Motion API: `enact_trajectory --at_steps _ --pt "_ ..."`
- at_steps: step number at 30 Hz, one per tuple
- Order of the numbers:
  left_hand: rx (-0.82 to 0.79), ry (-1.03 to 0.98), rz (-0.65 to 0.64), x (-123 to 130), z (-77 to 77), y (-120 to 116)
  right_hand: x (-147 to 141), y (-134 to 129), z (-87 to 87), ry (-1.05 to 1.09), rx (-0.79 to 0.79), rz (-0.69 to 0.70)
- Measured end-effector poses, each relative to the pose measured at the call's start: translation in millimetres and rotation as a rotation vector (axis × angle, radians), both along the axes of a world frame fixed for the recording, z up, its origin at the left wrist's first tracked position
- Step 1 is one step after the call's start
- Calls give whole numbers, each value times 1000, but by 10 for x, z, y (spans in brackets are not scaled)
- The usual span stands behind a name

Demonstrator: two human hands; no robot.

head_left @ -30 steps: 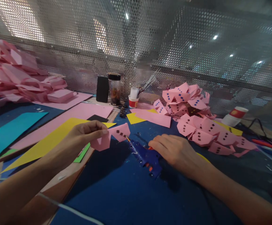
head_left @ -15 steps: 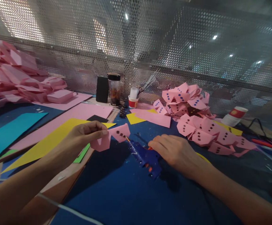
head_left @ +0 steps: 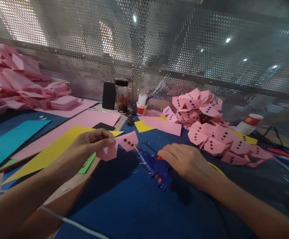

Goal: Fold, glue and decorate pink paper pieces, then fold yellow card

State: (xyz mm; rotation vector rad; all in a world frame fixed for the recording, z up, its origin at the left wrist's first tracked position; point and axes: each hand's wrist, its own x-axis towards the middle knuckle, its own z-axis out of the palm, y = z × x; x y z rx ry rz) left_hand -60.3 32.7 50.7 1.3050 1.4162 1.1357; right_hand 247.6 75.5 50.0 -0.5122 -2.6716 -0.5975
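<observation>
My left hand point(head_left: 98, 141) pinches the left end of a folded pink paper piece point(head_left: 108, 152) between thumb and fingers. Small dark squares run in a row across the piece's right part. A blue hot glue gun point(head_left: 153, 167) is gripped in my right hand point(head_left: 183, 159), with the fingers closed about its orange trigger. The gun's nozzle points up and left, and its tip meets the pink paper beside the dark squares. Whether any glue is coming out cannot be made out.
Folded pink pieces with dark and blue squares point(head_left: 216, 139) are heaped at right. Pink strips point(head_left: 20, 76) pile up at far left, near yellow paper point(head_left: 47, 151) and blue paper point(head_left: 17, 141). A lidded jar point(head_left: 121, 96) and paper cup point(head_left: 142, 109) stand before the perforated metal panel point(head_left: 84, 43).
</observation>
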Motion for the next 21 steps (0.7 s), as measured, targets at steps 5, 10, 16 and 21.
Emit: enact_trajectory --at_steps 5,10,16,21 --pt "20 8 18 -59 -114 45 -9 -5 5 0 -2 3" --pt "35 22 -7 -88 -138 58 -17 -11 12 -8 0 -1" --pt "35 30 -7 -62 -99 36 3 -7 1 10 -11 1" --pt "20 1 43 0 -31 11 26 -6 -9 102 -176 6"
